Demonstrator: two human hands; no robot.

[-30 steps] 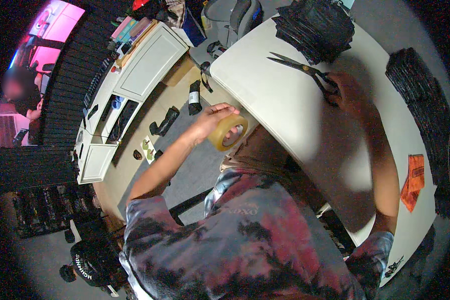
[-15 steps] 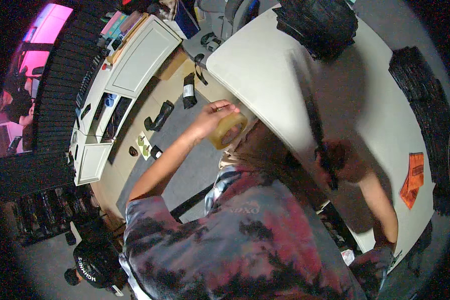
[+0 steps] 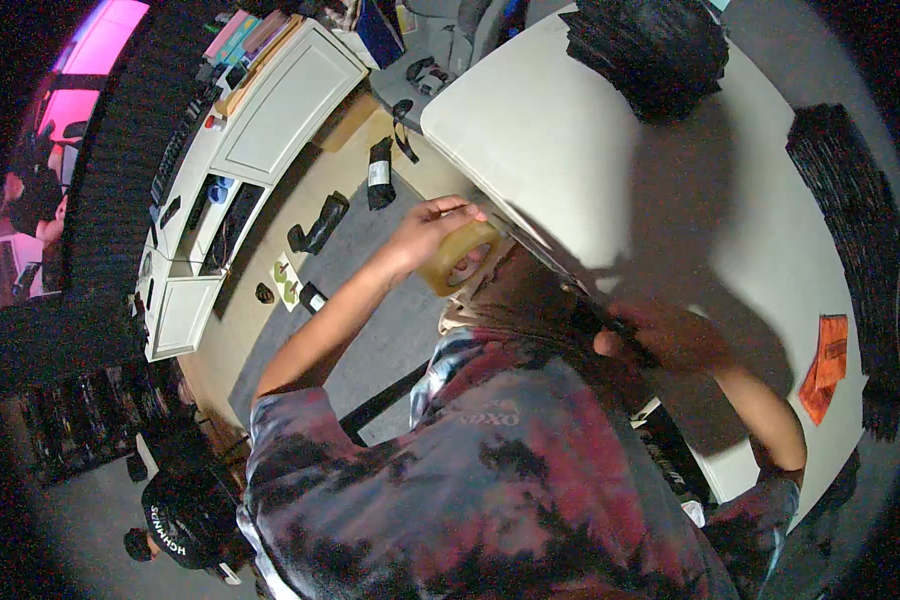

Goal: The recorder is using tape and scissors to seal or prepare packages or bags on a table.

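Observation:
My left hand (image 3: 428, 236) grips a roll of yellowish clear packing tape (image 3: 448, 262) beside the table edge, fingers over its top. My right hand (image 3: 660, 332), shaded and smeared by motion, is closed around the dark handle of a long thin tool (image 3: 560, 268). The tool's narrow, blade-like end points toward the tape roll. Whether it is a knife or scissors I cannot make out. It lies across the near edge of the white table (image 3: 570, 130), its tip close to my left fingertips.
A black bundle (image 3: 655, 60) sits at the table's far end, and a long black bundle (image 3: 850, 230) lines the right edge. Orange pieces (image 3: 825, 365) lie near it. Black packages (image 3: 320, 225) rest on the floor by a white cabinet (image 3: 270, 110). Another person (image 3: 190, 505) is at lower left.
My right hand has moved left and toward me, swinging the long tool from over the table to beside the tape roll. My left hand keeps its hold on the roll.

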